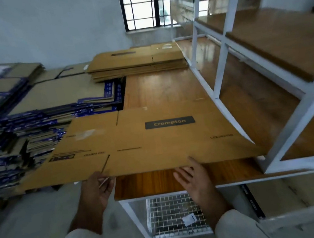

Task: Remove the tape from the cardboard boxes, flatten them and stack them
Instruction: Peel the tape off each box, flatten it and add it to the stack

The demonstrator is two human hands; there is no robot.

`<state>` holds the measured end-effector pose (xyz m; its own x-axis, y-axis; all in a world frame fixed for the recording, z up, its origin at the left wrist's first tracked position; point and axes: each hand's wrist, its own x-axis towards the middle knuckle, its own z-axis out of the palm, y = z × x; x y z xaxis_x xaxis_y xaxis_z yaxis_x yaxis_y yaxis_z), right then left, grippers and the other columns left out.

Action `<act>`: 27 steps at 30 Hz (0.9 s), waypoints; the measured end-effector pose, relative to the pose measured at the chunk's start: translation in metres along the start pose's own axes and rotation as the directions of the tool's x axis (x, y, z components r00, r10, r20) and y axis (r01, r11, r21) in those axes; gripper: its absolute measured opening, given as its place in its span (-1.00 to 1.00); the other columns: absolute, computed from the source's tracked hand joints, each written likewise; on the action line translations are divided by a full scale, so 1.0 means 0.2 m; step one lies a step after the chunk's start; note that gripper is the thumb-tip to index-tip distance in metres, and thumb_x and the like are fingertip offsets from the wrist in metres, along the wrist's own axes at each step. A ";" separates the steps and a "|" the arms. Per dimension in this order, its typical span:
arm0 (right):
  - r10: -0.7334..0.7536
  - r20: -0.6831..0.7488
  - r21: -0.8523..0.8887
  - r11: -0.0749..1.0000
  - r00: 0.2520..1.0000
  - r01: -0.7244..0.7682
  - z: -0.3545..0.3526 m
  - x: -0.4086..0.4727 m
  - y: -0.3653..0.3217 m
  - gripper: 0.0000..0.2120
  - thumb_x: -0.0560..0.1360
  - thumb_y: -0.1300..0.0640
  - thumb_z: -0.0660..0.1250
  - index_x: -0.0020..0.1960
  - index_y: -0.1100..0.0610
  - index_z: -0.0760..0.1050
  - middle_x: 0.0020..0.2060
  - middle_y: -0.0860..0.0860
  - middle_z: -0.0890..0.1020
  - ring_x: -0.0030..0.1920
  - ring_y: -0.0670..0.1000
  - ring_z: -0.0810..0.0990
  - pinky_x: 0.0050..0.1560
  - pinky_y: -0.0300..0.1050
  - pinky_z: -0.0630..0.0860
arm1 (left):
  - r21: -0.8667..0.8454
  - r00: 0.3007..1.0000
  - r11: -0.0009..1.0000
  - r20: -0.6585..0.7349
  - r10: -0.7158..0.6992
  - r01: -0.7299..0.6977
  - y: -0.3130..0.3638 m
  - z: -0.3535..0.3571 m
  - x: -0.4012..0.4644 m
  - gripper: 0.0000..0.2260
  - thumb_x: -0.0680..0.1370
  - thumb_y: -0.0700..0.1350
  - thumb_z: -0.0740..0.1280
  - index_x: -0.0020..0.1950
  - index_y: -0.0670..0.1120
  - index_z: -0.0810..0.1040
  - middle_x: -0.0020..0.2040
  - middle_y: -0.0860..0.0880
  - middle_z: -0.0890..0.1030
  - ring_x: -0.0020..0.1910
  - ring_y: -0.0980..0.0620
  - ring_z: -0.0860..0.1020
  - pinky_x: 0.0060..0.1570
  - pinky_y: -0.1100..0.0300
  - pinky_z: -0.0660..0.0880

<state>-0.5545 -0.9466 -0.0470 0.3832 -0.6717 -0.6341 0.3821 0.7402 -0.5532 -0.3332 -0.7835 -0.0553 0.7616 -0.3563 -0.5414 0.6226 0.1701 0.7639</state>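
- Hands are working the near edge of a flattened cardboard box (154,137) that is lying across a wooden tabletop (160,90); the left hand (97,190) is reaching up under that edge with fingers that appear curled onto it, though the frame is too blurred to tell a firm grip from a light touch.
- Right hand (195,179) is hovering with fingers spread and relaxed, its fingertips at or just under the same edge, holding nothing.
- Flattening on this box, printed "Crompton", is looking finished: its panels and flaps are lying in one plane, with its left part overhanging the table's side; a pale patch (86,134) on the left panel may be leftover tape or a label, which cannot be settled from this view.
- Stacking of this sheet is judged to be the step still pending, since it is lying apart from every pile.
- Blue-edged flattened boxes (32,115) are standing in tall, ragged heaps just left of the table, suggesting much of the job is already behind.
- Plain brown flattened boxes (137,63) are sitting in a neat stack at the table's far end, beside a white metal rack (221,56), the likely destination.
- Unopened boxes are not showing anywhere in view, so how many remain cannot be told.
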 end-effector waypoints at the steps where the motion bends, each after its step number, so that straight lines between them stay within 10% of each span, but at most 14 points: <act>1: -0.002 0.015 0.018 1.000 1.000 0.002 0.05 0.00 0.00 -0.45 0.54 0.14 0.48 0.46 0.13 0.38 0.23 0.25 0.56 0.21 0.22 0.59 -0.06 0.10 0.64 | -0.002 1.000 1.000 0.001 0.007 -0.007 0.02 0.00 -0.01 -0.85 0.60 -0.24 0.30 -0.16 -0.15 0.42 -0.12 -0.16 0.61 -0.07 -0.14 0.63 -0.37 0.24 0.61; 6: -0.071 0.027 0.028 0.997 0.997 0.070 0.27 0.06 -0.01 -0.51 0.54 0.42 0.38 0.38 0.11 0.34 0.30 0.29 0.50 0.22 0.24 0.51 0.13 0.12 0.54 | -0.061 0.993 0.997 0.109 0.047 -0.040 0.19 0.01 0.03 -0.84 0.64 -0.17 0.30 -0.14 -0.15 0.48 -0.12 -0.18 0.62 -0.10 -0.13 0.64 -0.29 0.20 0.64; 13: -0.221 0.137 0.060 0.975 0.966 0.214 0.77 0.08 -0.14 -0.39 0.56 0.39 0.36 0.52 0.07 0.28 0.36 0.24 0.47 0.40 0.29 0.46 0.20 0.12 0.51 | -0.109 0.978 0.983 0.136 0.160 -0.146 0.68 0.13 0.37 -0.47 0.59 -0.16 0.42 0.52 -0.24 0.35 0.04 -0.23 0.56 -0.13 -0.13 0.61 -0.40 0.20 0.60; 27: -0.460 0.181 0.212 0.881 0.869 0.422 1.94 0.23 -0.11 -0.70 0.58 0.26 0.39 0.29 0.12 0.48 0.19 0.16 0.63 0.09 0.10 0.61 0.23 0.05 0.54 | -0.136 0.832 0.931 0.419 0.363 -0.338 1.84 0.37 1.01 -0.59 0.61 -0.17 0.40 0.44 -0.16 0.45 0.13 -0.15 0.69 -0.13 -0.05 0.67 -0.39 0.18 0.53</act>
<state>-0.2194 -1.0046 0.1453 0.3097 -0.9299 -0.1984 0.6768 0.3622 -0.6409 0.0368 -0.8609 0.1422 0.7845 -0.6196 -0.0264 0.3470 0.4033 0.8467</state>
